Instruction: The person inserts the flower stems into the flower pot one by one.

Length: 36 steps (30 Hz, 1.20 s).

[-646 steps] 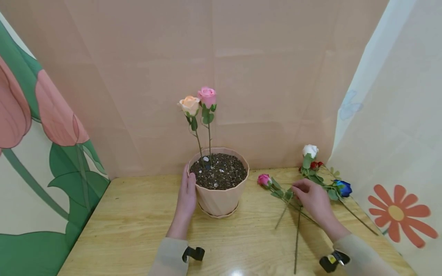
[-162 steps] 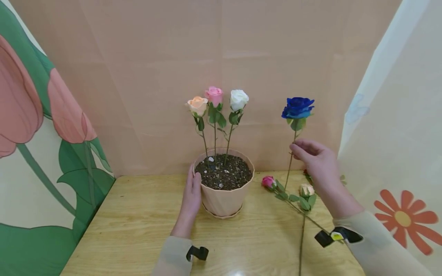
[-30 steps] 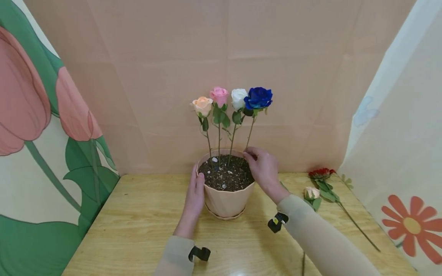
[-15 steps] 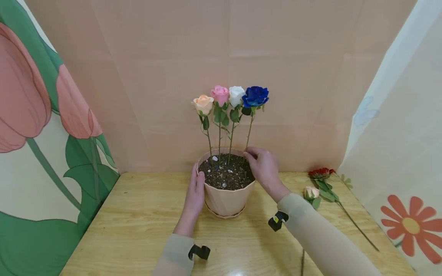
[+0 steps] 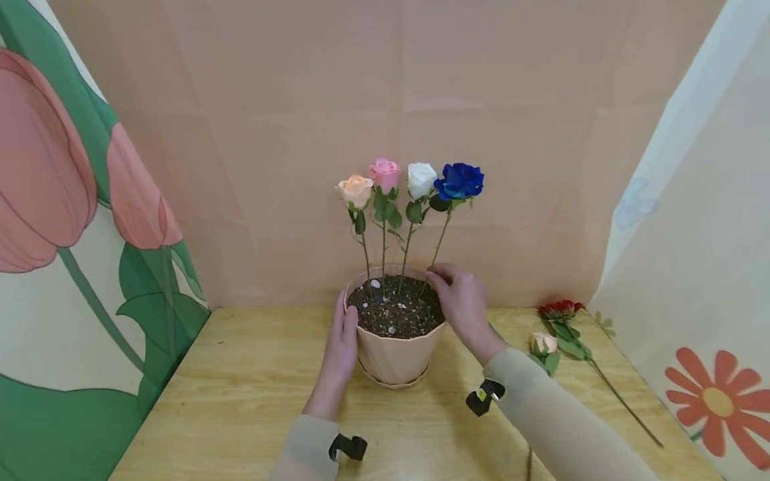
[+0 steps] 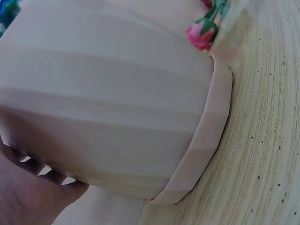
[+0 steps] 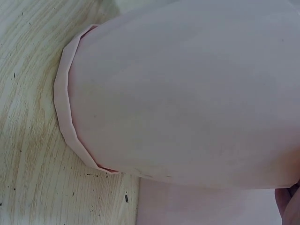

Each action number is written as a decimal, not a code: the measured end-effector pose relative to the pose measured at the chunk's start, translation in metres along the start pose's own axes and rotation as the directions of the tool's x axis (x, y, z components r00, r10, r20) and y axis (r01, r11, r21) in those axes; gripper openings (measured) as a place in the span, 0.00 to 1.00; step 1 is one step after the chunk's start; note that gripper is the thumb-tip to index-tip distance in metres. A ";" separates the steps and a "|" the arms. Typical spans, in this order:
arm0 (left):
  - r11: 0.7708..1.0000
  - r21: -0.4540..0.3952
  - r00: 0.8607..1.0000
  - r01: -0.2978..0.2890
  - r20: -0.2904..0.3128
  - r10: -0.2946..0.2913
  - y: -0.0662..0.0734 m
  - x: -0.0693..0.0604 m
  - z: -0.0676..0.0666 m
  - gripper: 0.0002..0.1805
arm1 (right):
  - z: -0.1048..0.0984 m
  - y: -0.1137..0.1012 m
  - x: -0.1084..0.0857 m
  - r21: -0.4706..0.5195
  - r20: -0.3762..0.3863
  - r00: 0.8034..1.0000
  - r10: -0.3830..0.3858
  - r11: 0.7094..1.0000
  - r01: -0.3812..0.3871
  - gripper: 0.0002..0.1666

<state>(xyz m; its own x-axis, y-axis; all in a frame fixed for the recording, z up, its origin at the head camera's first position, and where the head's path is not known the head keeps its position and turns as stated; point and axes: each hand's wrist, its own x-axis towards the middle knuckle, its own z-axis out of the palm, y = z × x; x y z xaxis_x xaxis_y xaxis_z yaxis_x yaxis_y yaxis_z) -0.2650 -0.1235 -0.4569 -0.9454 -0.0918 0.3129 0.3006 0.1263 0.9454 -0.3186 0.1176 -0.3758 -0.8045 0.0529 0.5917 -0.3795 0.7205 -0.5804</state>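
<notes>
In the head view, a pale pink flower pot [image 5: 399,357] filled with dark soil stands on a matching saucer. My left hand [image 5: 341,344] lies against its left side, fingers extended along the wall; the left wrist view shows this hand [image 6: 33,192] touching the pot too. At the right rim, my right hand [image 5: 462,297] pinches the lower stem of a blue rose [image 5: 460,181], which leans right with its stem down at the soil. Peach [image 5: 356,191], pink [image 5: 385,175] and white [image 5: 422,180] roses stand upright in the soil. Fingertips partly hide the blue rose's stem.
On the wooden table [image 5: 240,401] to the right lie a red flower [image 5: 561,309] and a cream rose [image 5: 544,343], its stem partly behind my right forearm. The left wrist view shows a bright pink rose [image 6: 201,35] beyond the pot. A pinkish backdrop [image 5: 289,133] rises behind.
Since the oldest frame, the white and blue roses have gone from the table into the pot. Over the last half second the blue rose has tilted right; my left hand stays on the pot.
</notes>
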 end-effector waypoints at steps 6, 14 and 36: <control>1.000 -0.008 1.000 0.018 0.007 -0.018 -0.001 -0.002 -0.001 0.35 | -0.001 0.000 -0.002 0.018 -0.002 1.000 0.016 1.000 -0.016 0.13; 1.000 -0.013 1.000 0.017 0.005 -0.017 -0.001 -0.002 0.000 0.34 | -0.005 0.001 -0.004 0.054 -0.019 0.999 0.040 0.998 -0.039 0.14; 1.000 -0.011 1.000 0.008 0.014 -0.008 -0.002 -0.001 0.000 0.35 | -0.027 -0.028 0.015 0.010 -0.039 0.991 -0.130 0.991 0.131 0.13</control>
<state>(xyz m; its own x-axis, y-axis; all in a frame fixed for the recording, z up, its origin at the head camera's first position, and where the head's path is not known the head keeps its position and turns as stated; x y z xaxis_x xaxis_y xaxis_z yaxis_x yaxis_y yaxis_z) -0.2643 -0.1234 -0.4590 -0.9494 -0.0790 0.3040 0.2943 0.1144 0.9488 -0.3077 0.1169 -0.3358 -0.7296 -0.0145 0.6837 -0.4860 0.7144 -0.5035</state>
